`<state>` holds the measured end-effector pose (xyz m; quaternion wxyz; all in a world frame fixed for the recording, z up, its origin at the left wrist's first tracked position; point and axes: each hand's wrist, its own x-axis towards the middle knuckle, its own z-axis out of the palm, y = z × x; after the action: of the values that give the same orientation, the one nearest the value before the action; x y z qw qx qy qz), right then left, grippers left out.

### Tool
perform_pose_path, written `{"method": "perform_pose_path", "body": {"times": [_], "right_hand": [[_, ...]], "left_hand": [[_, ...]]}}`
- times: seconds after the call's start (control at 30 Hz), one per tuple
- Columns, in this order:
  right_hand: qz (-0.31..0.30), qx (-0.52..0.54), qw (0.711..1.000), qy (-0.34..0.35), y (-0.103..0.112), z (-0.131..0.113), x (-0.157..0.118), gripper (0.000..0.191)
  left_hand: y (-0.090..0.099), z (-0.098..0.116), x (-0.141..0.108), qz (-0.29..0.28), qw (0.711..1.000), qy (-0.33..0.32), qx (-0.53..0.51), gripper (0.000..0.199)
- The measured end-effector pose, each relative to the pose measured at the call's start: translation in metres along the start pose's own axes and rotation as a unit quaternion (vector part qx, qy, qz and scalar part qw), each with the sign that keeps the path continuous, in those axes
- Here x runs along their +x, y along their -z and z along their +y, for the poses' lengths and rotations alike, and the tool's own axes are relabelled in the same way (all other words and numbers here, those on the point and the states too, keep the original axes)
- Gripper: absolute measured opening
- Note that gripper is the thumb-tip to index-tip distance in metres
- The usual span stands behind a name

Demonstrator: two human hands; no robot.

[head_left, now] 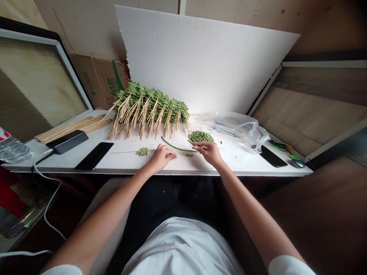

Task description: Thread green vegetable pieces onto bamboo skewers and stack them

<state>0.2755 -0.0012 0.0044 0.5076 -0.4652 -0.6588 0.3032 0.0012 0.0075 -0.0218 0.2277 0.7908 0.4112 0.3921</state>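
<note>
Long bean (178,148) lies between my hands, toward the front edge of the table (243,165). Left hand (163,156): fingers drawn together, contents unconfirmed. Right hand (208,151): apparently pinching the bean's end. Judged step: sectioning; next calls for an even break.
</note>
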Motion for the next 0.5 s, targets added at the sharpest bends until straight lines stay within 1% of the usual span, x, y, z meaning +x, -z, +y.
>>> {"method": "perform_pose_path", "body": {"times": [0.07, 0.13, 0.17, 0.23, 0.3, 0.33, 0.4, 0.47, 0.5], "right_hand": [[-0.006, 0.015, 1.0, -0.017, -0.001, 0.001, -0.001, 0.038], [-0.014, 0.029, 0.999, -0.03, -0.001, 0.0, -0.002, 0.04], [-0.017, 0.036, 0.999, -0.034, -0.001, 0.0, -0.002, 0.041], [-0.022, 0.05, 0.998, -0.037, -0.001, -0.001, -0.003, 0.043], [-0.016, 0.064, 0.997, -0.038, -0.002, -0.002, -0.003, 0.044], [-0.01, 0.071, 0.997, -0.04, -0.002, -0.003, -0.003, 0.044], [0.001, 0.086, 0.995, -0.047, -0.002, -0.007, -0.003, 0.043], [0.008, 0.1, 0.993, -0.056, -0.002, -0.011, -0.003, 0.04], [0.009, 0.105, 0.993, -0.06, -0.002, -0.014, -0.003, 0.039]], "left_hand": [[0.0, -0.001, 0.0, -0.005, 0.999, -0.018, 0.036, 0.016], [0.011, 0.0, 0.004, -0.005, 0.998, -0.031, 0.058, 0.022], [0.021, 0.001, 0.006, -0.002, 0.997, -0.034, 0.068, 0.024], [0.049, -0.001, 0.01, -0.015, 0.995, -0.025, 0.093, 0.026], [0.084, -0.007, 0.013, -0.029, 0.989, 0.029, 0.141, 0.025], [0.102, -0.012, 0.013, -0.04, 0.982, 0.071, 0.17, 0.026], [0.134, -0.024, 0.012, -0.05, 0.958, 0.162, 0.23, 0.027], [0.159, -0.039, 0.008, -0.056, 0.935, 0.231, 0.263, 0.025], [0.167, -0.046, 0.006, -0.064, 0.922, 0.265, 0.275, 0.024]]}}
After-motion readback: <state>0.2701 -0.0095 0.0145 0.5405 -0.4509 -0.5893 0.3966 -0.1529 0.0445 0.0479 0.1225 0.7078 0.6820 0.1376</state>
